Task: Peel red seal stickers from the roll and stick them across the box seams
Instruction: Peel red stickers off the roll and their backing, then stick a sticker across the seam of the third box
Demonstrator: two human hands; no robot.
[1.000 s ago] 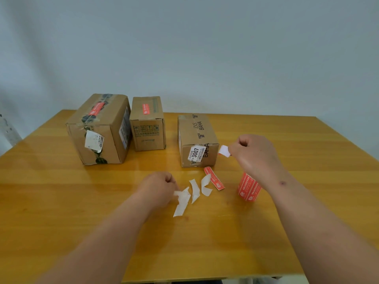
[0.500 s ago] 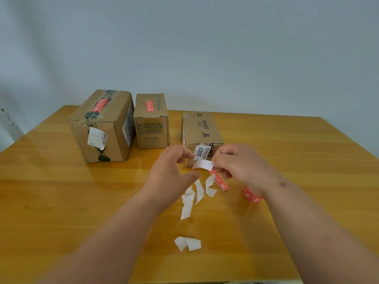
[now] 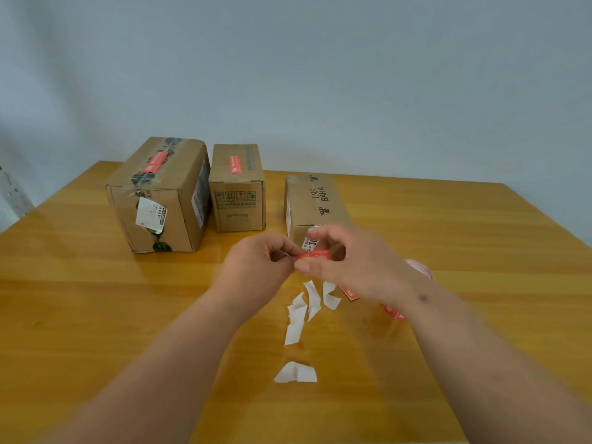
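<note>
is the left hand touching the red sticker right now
Touching. The head view shows the left hand pinching one end of the red sticker while the right hand holds the other end.

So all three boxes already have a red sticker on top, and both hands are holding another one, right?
Not quite. In the head view only two boxes have one: the large box and the middle box. The right box has none. The left hand and right hand do pinch a red sticker.
</note>
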